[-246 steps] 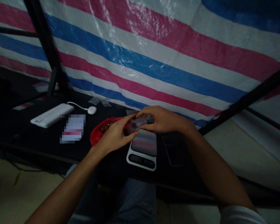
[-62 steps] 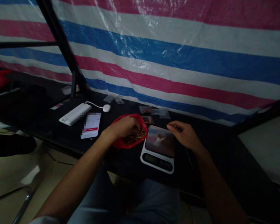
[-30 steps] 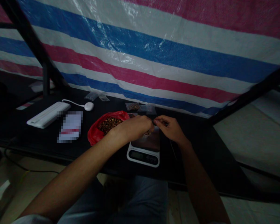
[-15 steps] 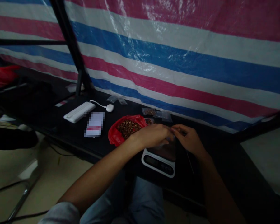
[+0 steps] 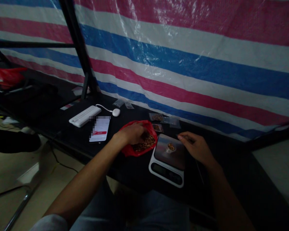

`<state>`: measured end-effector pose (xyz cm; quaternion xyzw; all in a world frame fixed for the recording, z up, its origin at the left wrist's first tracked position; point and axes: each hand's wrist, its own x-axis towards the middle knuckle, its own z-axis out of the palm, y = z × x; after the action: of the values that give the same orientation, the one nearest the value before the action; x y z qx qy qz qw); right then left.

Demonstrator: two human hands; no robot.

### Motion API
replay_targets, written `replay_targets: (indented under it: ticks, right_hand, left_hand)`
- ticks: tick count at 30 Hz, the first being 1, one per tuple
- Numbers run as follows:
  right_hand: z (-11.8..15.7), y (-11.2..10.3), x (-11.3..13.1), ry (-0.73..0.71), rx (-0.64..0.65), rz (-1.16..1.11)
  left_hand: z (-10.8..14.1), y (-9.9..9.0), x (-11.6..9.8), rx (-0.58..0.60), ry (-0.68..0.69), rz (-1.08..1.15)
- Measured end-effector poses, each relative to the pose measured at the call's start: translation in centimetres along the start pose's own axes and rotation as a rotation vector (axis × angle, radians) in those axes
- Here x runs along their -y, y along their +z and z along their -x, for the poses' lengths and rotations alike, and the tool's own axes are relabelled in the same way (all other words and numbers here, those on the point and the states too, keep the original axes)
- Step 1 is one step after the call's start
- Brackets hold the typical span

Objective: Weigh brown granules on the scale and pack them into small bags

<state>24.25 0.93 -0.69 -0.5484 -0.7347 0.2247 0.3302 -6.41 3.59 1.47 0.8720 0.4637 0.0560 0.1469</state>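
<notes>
My left hand (image 5: pixel 135 133) reaches into an open red plastic bag (image 5: pixel 127 150) of small brown-gold pieces (image 5: pixel 144 144); its fingertips are hidden among them. To the right of the bag stands a white kitchen scale (image 5: pixel 167 178) with a shiny dark top. On its plate sits a small clear cup (image 5: pixel 170 149) holding some of the same pieces. Beside the scale's right edge is my right hand (image 5: pixel 194 145), its thumb and finger pinched together; what they hold, if anything, is too dark to make out.
Behind the scale lie small zip bags, one with pieces inside (image 5: pixel 156 116) and a clear one (image 5: pixel 174 122). On the left are a phone (image 5: pixel 100 130), a white power bank (image 5: pixel 85 116) and a white round gadget (image 5: pixel 116 112). A striped sheet (image 5: pixel 183 70) hangs behind the table.
My left hand has moved left from above the scale into the red bag, uncovering the cup and the plate. My right hand stays by the scale's right edge.
</notes>
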Motion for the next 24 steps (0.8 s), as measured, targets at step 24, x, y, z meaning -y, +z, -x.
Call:
replay_targets:
  ticks: [24]
  right_hand:
    - [0.1,-0.1,0.1,-0.045,0.030,-0.008]
  left_hand:
    - [0.1,-1.1,0.2,0.008,0.186,0.181]
